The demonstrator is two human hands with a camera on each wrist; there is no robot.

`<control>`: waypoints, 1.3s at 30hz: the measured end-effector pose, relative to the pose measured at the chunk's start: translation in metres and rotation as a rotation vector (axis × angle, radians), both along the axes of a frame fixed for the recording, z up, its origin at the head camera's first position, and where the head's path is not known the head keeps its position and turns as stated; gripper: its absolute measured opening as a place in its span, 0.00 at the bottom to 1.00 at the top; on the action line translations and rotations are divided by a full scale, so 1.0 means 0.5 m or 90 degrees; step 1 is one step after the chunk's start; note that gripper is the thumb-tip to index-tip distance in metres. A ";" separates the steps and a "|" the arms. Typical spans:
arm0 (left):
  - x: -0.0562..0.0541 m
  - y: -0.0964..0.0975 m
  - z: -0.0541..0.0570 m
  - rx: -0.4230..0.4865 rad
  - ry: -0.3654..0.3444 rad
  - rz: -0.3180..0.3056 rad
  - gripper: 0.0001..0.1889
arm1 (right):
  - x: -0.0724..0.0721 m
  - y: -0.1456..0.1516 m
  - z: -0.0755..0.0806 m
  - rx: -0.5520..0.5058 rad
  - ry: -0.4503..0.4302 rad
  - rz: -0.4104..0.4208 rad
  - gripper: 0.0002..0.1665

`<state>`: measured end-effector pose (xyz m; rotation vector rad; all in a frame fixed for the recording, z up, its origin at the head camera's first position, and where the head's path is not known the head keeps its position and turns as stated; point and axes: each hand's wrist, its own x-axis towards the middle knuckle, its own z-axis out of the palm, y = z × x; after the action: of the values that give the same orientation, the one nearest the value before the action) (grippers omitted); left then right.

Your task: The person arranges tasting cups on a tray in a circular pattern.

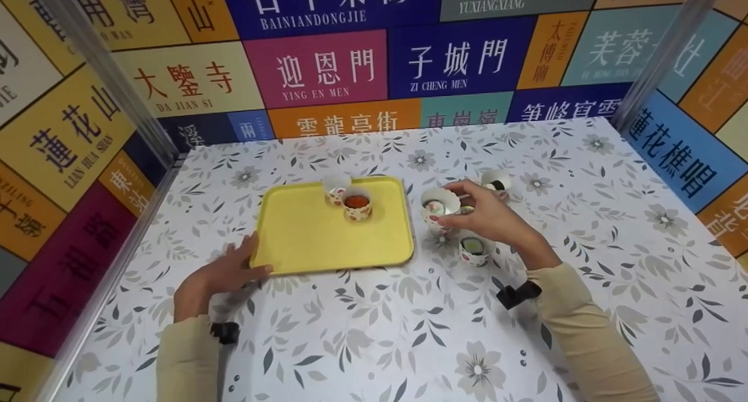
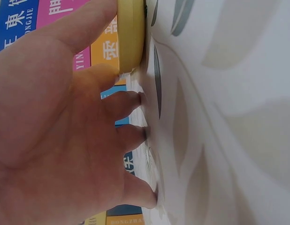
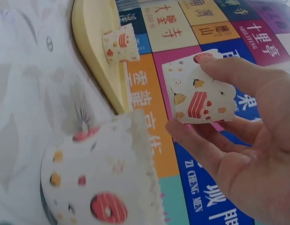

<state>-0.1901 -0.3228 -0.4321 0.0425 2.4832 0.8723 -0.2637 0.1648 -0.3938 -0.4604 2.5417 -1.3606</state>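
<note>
My right hand grips a printed paper baking cup by its sides, with something whitish and pink inside. In the right wrist view, thumb and fingers span that cup, which is raised over the table just right of the yellow tray. My left hand lies at the tray's near left corner, its thumb along the front edge. The left wrist view shows its other fingers spread, with tips down at the tablecloth. On the tray stand a cup with orange-red contents and a cup with whitish contents.
A cup with green contents stands below my right hand. Behind that hand is a cup with a dark and white piece; something yellowish shows past the fingers. Printed sign walls enclose the back and sides of the floral tablecloth.
</note>
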 end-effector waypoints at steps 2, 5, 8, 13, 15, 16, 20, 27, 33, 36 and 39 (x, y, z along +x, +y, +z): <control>-0.001 0.002 -0.001 -0.001 -0.001 -0.003 0.55 | 0.001 -0.013 0.002 0.009 -0.003 -0.003 0.42; -0.001 0.001 0.000 -0.001 0.001 -0.003 0.55 | 0.002 -0.038 0.003 0.013 -0.005 -0.009 0.41; 0.000 0.000 0.001 0.005 0.004 -0.001 0.55 | 0.004 -0.063 0.003 0.016 -0.003 -0.014 0.40; 0.002 0.000 0.001 0.006 -0.002 0.006 0.55 | 0.003 -0.099 0.002 0.022 0.002 -0.025 0.38; 0.002 0.000 0.001 0.003 -0.003 0.005 0.55 | 0.002 -0.111 0.001 0.014 -0.001 -0.028 0.38; 0.002 0.000 0.002 0.002 -0.002 0.005 0.55 | 0.002 -0.117 0.000 0.013 -0.002 -0.031 0.39; 0.002 -0.001 0.002 0.000 0.002 0.006 0.55 | 0.003 -0.141 0.001 0.023 -0.005 -0.052 0.40; 0.002 0.003 -0.003 -0.011 -0.003 0.019 0.54 | 0.005 -0.179 -0.006 0.020 -0.022 -0.064 0.40; 0.001 0.003 -0.001 -0.009 -0.003 0.018 0.54 | 0.010 -0.213 -0.023 0.025 -0.020 -0.077 0.39; 0.001 0.000 0.000 0.004 0.000 0.008 0.54 | 0.012 -0.230 -0.036 0.036 -0.027 -0.081 0.39; 0.001 -0.001 0.000 0.013 0.000 0.004 0.55 | 0.013 -0.243 -0.048 0.042 -0.043 -0.085 0.39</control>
<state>-0.1895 -0.3233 -0.4321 0.0418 2.4755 0.8997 -0.2570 0.0430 -0.4177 -0.2333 2.5930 -1.3066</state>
